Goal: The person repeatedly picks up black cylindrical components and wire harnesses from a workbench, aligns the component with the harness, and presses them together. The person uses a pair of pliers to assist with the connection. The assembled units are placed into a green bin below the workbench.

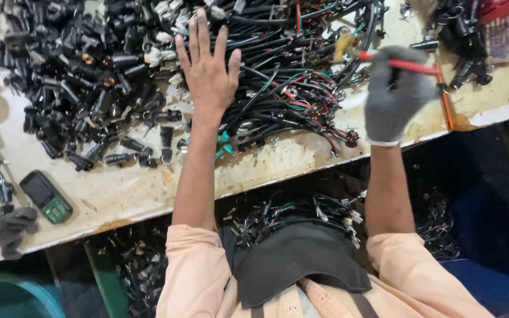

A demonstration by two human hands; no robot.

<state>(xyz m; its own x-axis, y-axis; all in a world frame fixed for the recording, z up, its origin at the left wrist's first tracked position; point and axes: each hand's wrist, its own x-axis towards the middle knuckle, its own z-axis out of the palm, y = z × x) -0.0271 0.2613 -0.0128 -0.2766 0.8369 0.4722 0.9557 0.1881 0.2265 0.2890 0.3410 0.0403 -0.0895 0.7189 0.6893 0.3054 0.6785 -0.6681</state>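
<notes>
Two hands: both reach over the worn pale table (119, 194).
Left hand (207, 70): bare, fingers spread flat, grasping nothing, resting on the heap of black sockets (89, 88) and the wire bundle (290, 76).
Right hand (397, 97): in a grey glove, clenched around red-handled pliers (405, 65) at the right of the table.
Wire bundle: black, red and green leads, middle of the far side.
Near left: green phone (46, 196), grey glove (10, 229) beside it.
Lap: more wires (301, 215) on a dark cloth (296, 259).
</notes>
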